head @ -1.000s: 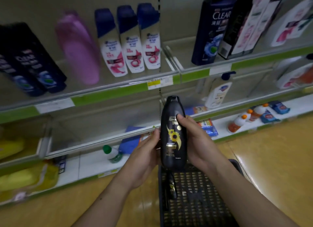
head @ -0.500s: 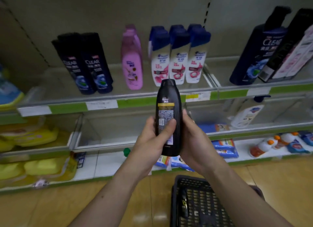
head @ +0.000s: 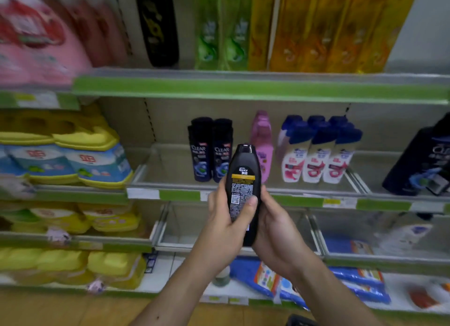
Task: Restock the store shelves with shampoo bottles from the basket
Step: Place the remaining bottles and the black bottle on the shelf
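Observation:
I hold a black shampoo bottle (head: 243,179) upright in front of the middle shelf (head: 299,200), its back label with a yellow band facing me. My left hand (head: 226,224) grips its left side, thumb across the label. My right hand (head: 275,230) wraps its right side and base. Behind it on that shelf stand two black Clear bottles (head: 210,153), a pink bottle (head: 263,140) and three white bottles with blue caps (head: 316,153). Only a dark corner of the basket (head: 300,322) shows at the bottom edge.
A large dark bottle (head: 418,162) stands at the right of the same shelf. Yellow and blue refill packs (head: 73,155) fill the left bays. Green, yellow and black bottles (head: 219,33) line the top shelf. Blue packets (head: 267,279) lie on the bottom shelf.
My view has tilted up, so the upper shelf appears and the basket drops almost out of sight. The bottle, turned label-back earlier, stays upright in both hands at middle-shelf height.

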